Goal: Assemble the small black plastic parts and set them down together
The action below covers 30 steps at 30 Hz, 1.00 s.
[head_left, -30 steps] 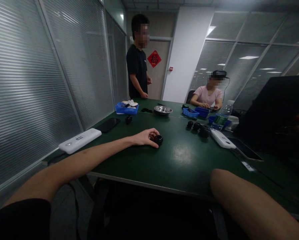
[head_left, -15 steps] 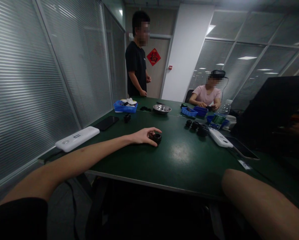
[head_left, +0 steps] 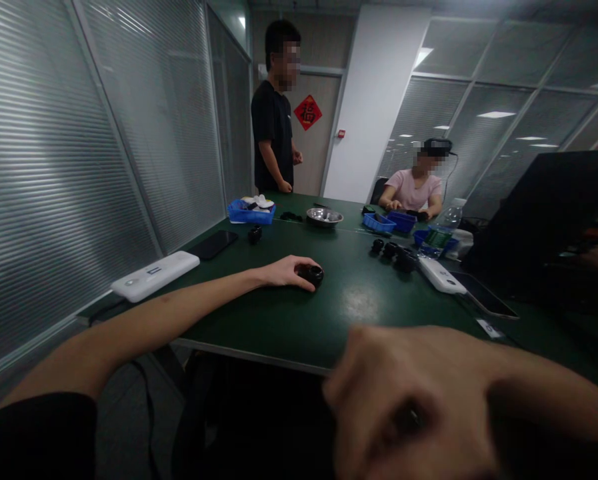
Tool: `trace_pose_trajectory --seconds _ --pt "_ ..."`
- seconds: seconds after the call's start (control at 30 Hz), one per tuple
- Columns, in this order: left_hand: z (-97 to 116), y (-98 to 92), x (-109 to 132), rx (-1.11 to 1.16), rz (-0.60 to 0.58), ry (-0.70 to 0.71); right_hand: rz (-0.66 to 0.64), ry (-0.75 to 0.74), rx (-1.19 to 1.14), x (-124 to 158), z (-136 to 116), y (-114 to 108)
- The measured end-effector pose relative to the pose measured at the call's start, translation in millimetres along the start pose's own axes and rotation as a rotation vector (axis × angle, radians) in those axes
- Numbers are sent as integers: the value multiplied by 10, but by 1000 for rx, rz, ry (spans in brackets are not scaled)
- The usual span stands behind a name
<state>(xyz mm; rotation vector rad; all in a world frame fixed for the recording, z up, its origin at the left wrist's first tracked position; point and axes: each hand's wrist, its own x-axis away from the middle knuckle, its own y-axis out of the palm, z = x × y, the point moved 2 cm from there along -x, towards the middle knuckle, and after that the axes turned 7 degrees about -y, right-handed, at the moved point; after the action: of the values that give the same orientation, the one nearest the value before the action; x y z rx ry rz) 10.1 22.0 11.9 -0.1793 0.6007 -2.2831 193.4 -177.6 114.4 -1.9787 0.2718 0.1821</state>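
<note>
My left hand (head_left: 285,271) rests on the green table with thumb and fingers closed around a black, glossy, round part (head_left: 316,275) that has an opening on top. Close to the camera, my right hand (head_left: 413,393) is blurred and curled into a closed grip. Something small, dark and shiny (head_left: 409,417) shows within its fingers, too smeared to name. Several similar black round parts (head_left: 391,250) stand in a group to the right of my left hand, and another black part (head_left: 255,234) sits farther back on the left.
A steel bowl (head_left: 325,217) and a filled blue tray (head_left: 251,212) stand at the back. To the right are blue bins (head_left: 379,223), a plastic bottle (head_left: 443,230) and a white power bank (head_left: 439,275). Another white device (head_left: 155,275) lies left. Two other people are beyond the table.
My right hand has come into view at the front, closed on a small dark thing. My left fingers have closed in around the black part, which has hardly moved.
</note>
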Motion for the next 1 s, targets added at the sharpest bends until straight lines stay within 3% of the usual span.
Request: trace_pose_trajectory --seconds 0.03,0.1,0.17,0.27,0.33,0.43,0.73,1.0 --pt "4 4 -1 6 11 2 27 30 -24 -13 140 -2" --pt "5 10 -3 39 26 0 309 167 101 0 529 -23" --pt "7 11 -2 85 18 0 488 311 293 58 962 15" --pt "24 0 4 56 7 -6 631 431 349 153 1487 141" --pt "41 -11 8 -11 14 -21 675 487 342 192 1687 220" --pt "62 -12 11 -51 18 -36 699 509 325 208 1793 283" --pt "1 -9 2 -90 1 -1 725 470 278 239 1751 292" --pt "28 -12 19 -104 11 -15 736 529 286 244 1802 309"
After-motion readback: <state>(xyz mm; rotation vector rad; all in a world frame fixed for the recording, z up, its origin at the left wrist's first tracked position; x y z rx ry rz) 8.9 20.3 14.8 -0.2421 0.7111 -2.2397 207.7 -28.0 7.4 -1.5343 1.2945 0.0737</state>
